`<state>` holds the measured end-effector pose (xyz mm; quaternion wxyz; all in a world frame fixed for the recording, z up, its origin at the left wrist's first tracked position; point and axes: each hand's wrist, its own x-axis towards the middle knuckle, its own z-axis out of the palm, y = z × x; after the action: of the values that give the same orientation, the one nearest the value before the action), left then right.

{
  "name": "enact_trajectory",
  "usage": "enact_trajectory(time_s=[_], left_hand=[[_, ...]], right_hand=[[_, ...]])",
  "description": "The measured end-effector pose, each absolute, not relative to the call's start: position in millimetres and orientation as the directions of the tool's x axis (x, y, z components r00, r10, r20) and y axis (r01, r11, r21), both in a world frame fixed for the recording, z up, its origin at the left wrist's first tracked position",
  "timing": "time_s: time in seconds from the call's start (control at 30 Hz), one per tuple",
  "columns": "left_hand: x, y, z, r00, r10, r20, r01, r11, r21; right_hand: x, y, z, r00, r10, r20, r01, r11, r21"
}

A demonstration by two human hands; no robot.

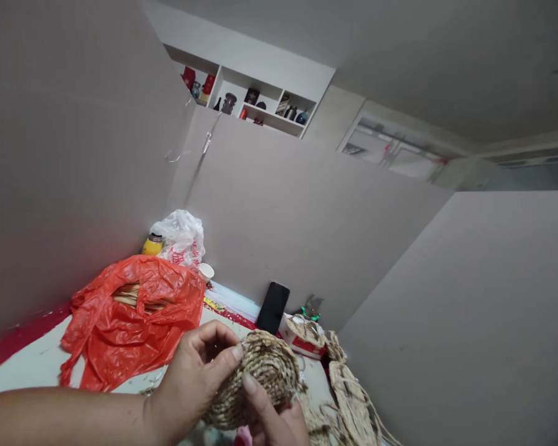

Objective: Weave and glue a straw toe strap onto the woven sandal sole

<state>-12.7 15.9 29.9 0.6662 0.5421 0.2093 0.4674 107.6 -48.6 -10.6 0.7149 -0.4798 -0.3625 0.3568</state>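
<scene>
A small woven straw basket [272, 365] is held up in front of me, its opening tilted toward my view. My left hand [195, 368] grips the rim on its left side between thumb and fingers. At the lower right of the basket, my right hand [274, 415] has its thumb on the woven wall, with most of its fingers hidden behind. Loose straw strands show just right of the basket.
To the left lies a red plastic bag [167, 334] with dried straw [129, 294] inside. Behind are a white plastic bag [183, 232], a yellow jar [152, 244], a paper cup [206, 271], a phone [273, 308] and pliers [312, 306]. Braided straw pieces [351, 396] lie right; partition walls surround the table.
</scene>
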Motion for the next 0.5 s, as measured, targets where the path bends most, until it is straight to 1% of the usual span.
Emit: enact_trajectory(time_s=[0.1, 0.2, 0.37, 0.5], left_hand=[[-15.8, 15.9, 33.0, 0.534, 0.819, 0.209, -0.370, 0.004, 0.929], [-19.8, 18.2, 35.1, 0.592, 0.780, 0.204, -0.325, 0.000, 0.946], [-26.4, 20.6, 38.9, 0.636, 0.730, 0.252, -0.264, -0.102, 0.959], [-27.1, 20.6, 37.2, 0.620, 0.727, 0.296, -0.227, -0.195, 0.954]], right_hand=[[100.6, -46.3, -9.2, 0.509, 0.856, 0.090, -0.308, 0.279, -0.910], [98.3, -47.2, -8.3, 0.511, 0.859, 0.039, -0.399, 0.277, -0.874], [101.3, -52.4, -8.3, 0.527, 0.849, 0.032, -0.425, 0.296, -0.855], [102.8, -55.2, -8.5, 0.505, 0.863, 0.011, -0.461, 0.280, -0.842]])
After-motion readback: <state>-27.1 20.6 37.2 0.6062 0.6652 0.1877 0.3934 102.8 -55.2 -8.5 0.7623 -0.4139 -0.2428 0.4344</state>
